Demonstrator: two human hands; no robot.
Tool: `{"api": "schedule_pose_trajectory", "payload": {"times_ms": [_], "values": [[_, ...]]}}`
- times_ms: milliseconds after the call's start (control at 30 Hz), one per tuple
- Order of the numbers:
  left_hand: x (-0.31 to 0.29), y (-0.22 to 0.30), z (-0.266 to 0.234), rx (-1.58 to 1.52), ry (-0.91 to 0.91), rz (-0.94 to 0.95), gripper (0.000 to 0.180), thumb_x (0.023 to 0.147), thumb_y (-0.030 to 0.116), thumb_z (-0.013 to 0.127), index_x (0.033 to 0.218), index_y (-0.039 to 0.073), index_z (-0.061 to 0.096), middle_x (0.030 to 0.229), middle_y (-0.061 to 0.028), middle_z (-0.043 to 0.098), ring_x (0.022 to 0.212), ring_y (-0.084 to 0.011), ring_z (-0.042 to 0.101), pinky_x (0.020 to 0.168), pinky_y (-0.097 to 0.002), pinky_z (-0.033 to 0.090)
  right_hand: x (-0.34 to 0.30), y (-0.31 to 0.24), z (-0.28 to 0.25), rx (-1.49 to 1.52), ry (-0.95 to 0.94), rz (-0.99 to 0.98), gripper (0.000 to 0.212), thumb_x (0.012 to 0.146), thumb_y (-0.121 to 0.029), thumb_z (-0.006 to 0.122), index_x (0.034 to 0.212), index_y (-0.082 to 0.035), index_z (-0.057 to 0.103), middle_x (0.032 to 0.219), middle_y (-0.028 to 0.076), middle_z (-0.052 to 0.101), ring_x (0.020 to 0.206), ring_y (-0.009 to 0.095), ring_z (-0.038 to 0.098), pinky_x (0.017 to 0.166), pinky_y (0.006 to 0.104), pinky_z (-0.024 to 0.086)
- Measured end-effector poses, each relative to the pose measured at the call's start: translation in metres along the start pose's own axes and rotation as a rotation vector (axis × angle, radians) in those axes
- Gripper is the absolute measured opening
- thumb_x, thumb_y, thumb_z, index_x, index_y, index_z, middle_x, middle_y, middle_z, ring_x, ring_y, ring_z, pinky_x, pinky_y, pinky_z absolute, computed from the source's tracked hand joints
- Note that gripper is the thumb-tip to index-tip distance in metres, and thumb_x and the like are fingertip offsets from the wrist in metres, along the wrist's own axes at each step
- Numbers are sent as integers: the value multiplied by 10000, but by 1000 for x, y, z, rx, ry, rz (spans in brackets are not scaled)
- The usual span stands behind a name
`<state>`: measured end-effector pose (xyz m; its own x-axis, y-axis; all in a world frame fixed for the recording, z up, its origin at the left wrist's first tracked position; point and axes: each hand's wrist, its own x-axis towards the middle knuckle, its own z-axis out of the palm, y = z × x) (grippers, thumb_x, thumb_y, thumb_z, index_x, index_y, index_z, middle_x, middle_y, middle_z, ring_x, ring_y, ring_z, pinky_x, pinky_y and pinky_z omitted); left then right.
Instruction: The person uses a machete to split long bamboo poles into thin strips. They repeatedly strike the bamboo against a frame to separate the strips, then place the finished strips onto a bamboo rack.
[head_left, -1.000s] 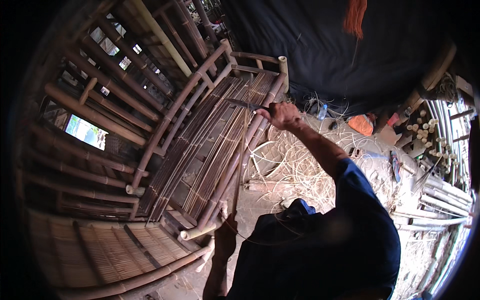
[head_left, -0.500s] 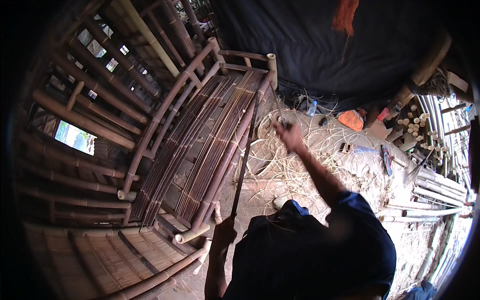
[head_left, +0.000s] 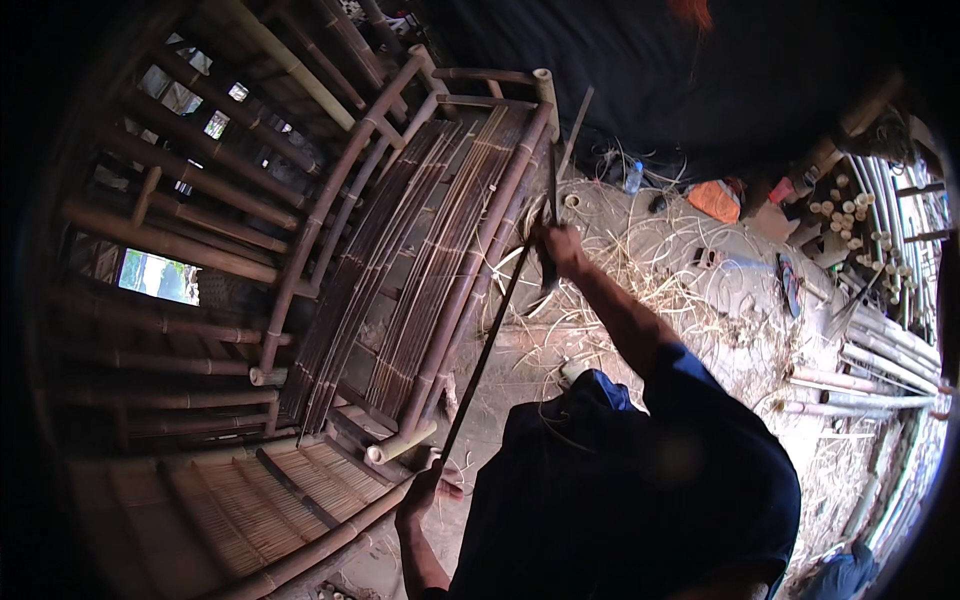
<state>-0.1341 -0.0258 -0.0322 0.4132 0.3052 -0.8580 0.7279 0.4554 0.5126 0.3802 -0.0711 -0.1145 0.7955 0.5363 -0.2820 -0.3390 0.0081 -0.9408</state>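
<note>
Right grip (head_left: 562, 248) now against strip (head_left: 488, 345)

A long, narrow, dark bamboo strip (head_left: 490, 342) slants up rightward, nearly straight; near its upper part, a knife (head_left: 553, 186) points its dark, slim blade away.

The right hand (head_left: 562, 248) covered part of a narrow dark tool (head_left: 553, 185), and the tool's kind was too dim to tell. Whether the dark strip (head_left: 490, 345) continued into the pale strip (head_left: 576, 130) could not be seen. At the left hand (head_left: 425, 492), the strip's lower end was hidden. The lower edge cut off the left forearm (head_left: 428, 570); the upper edge cut an orange tuft (head_left: 690, 12). Blue cloth (head_left: 845, 575) was partly lost in the dark rim.
</note>
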Motion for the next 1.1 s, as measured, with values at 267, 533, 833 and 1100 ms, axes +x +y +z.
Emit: {"api": "schedule_pose_trajectory", "payload": {"times_ms": [267, 533, 833, 1100], "values": [[66, 79, 79, 382, 114, 806, 323, 950, 189, 587, 1234, 40, 554, 563, 71, 404, 460, -13, 382, 396, -213, 315, 10, -16, -6, -1307, 339, -1285, 631, 988, -512, 423, 547, -63, 444, 437, 91, 448, 359, 257, 471, 361, 418, 424], [74, 163, 111, -149, 103, 650, 230, 867, 268, 728, 917, 88, 595, 608, 79, 447, 434, -7, 341, 388, -194, 253, -187, -5, 40, -1167, -507, -587, 604, 903, -630, 454, 996, -53, 601, 807, 189, 656, 726, 393, 659, 633, 494, 511], [23, 147, 103, 337, 86, 799, 293, 839, 52, 595, 1129, 9, 588, 584, 81, 388, 523, -22, 355, 464, -232, 281, -74, -28, 10, -1228, -134, -491, 633, 960, -590, 374, 801, -47, 658, 664, 198, 639, 575, 347, 645, 491, 443, 489], [8, 138, 91, 356, 185, 836, 426, 801, 70, 603, 1220, 5, 569, 621, 70, 408, 568, -37, 371, 499, -234, 314, -117, -53, 33, -1184, -351, -605, 595, 942, -596, 393, 903, -67, 660, 734, 196, 653, 726, 367, 670, 612, 462, 511]]}}
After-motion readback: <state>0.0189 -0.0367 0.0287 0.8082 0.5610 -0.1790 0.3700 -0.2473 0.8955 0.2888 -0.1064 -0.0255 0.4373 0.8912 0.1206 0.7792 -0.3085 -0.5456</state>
